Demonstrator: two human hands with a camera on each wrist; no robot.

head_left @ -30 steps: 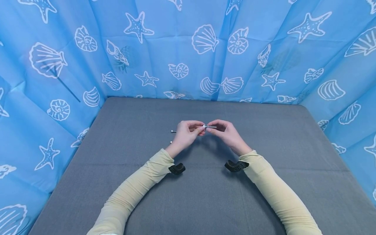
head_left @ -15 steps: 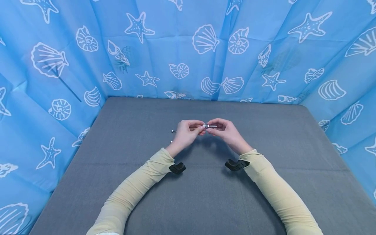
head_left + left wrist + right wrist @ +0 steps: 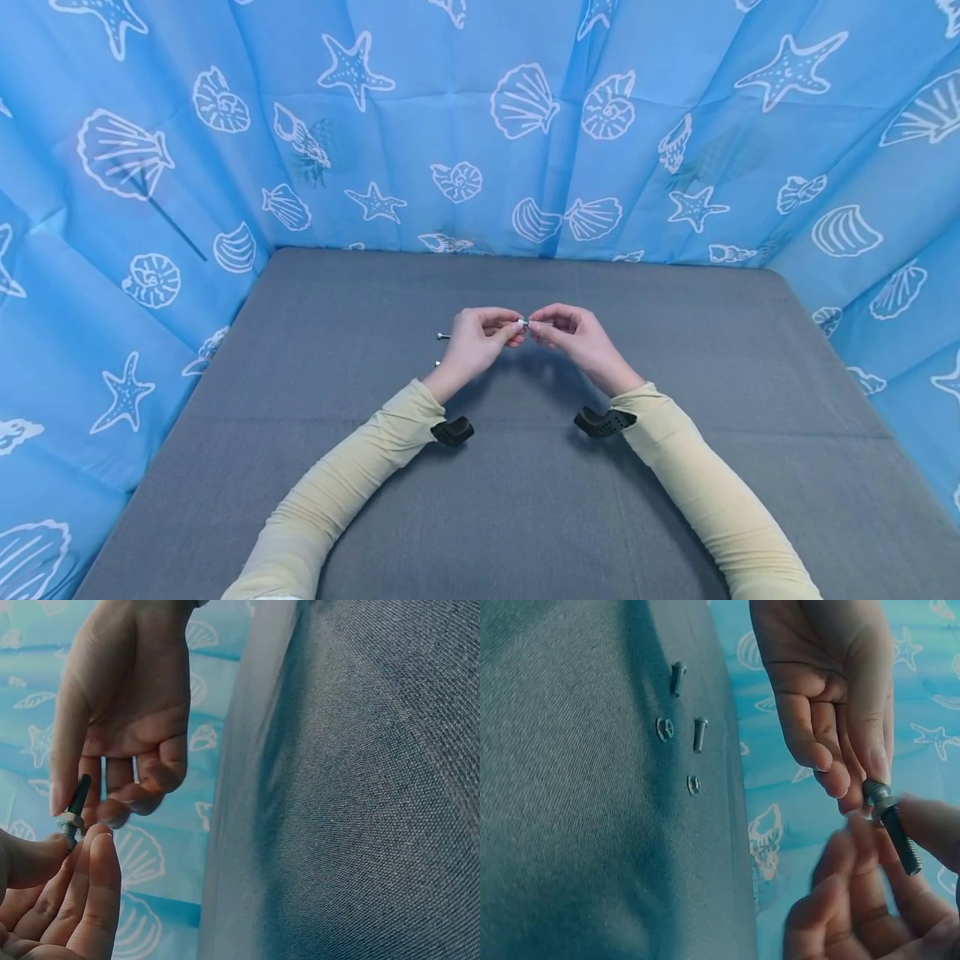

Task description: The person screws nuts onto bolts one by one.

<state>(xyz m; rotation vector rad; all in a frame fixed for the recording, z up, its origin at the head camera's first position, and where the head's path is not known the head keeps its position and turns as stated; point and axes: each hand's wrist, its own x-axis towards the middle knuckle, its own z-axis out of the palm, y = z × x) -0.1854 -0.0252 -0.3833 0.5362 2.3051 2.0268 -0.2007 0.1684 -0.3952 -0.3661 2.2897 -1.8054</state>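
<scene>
Bolt (image 3: 902, 844) is midair above worktop (image 3: 480, 500), L hand (image 3: 474, 346) pinching its head end & R hand (image 3: 581, 340) nipping nut (image 3: 71, 820), fingers nearly closed, so nut might bind if twisted askew, or bolt drop w/ weak L grip.

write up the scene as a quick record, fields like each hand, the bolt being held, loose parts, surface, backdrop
left hand: pinches the held bolt at its head end
right hand: thumb and fingers round the nut
held bolt: metal, raised off the table
nut: on the held bolt, nearer its head than its tip
loose bolts: two, lying on the table
loose nuts: two, on the table near the loose bolts
table: grey, fabric-like surface
curtain: blue, white shells and starfish
</scene>
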